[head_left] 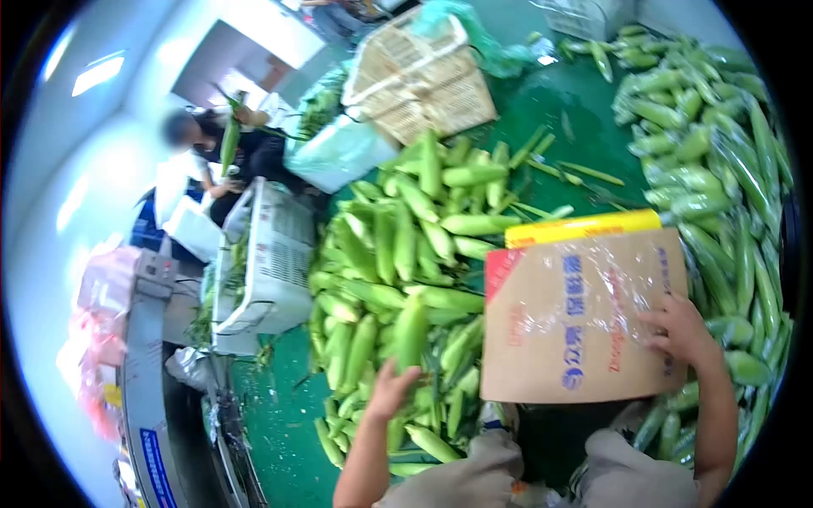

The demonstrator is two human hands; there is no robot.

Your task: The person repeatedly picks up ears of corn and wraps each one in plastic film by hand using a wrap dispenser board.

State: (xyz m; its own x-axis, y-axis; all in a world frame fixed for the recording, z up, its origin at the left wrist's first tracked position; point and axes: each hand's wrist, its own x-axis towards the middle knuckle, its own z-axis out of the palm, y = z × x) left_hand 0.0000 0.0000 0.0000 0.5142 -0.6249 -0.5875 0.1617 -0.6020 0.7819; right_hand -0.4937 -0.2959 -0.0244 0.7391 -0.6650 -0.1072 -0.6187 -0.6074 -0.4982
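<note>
A large pile of green corn in husks [381, 245] lies on the green floor, left of a flat brown cardboard sheet [542, 330] with printing on it. My left hand [395, 388] is closed around the lower end of one ear of corn [411, 332], held upright over the pile. On the right part of the cardboard rests my right hand [677, 328], its fingers spread over clear plastic film. The cardboard lies in front of my knees, with a yellow strip [584, 227] along its far edge.
Plastic-wrapped corn [694, 182] is heaped along the right side. A wicker basket [415, 76] and a white crate [275, 262] stand beyond the pile. Another person [246, 152] sits at the upper left, holding corn. Loose stalks [589, 173] lie on the floor. A metal machine [152, 372] is at the left.
</note>
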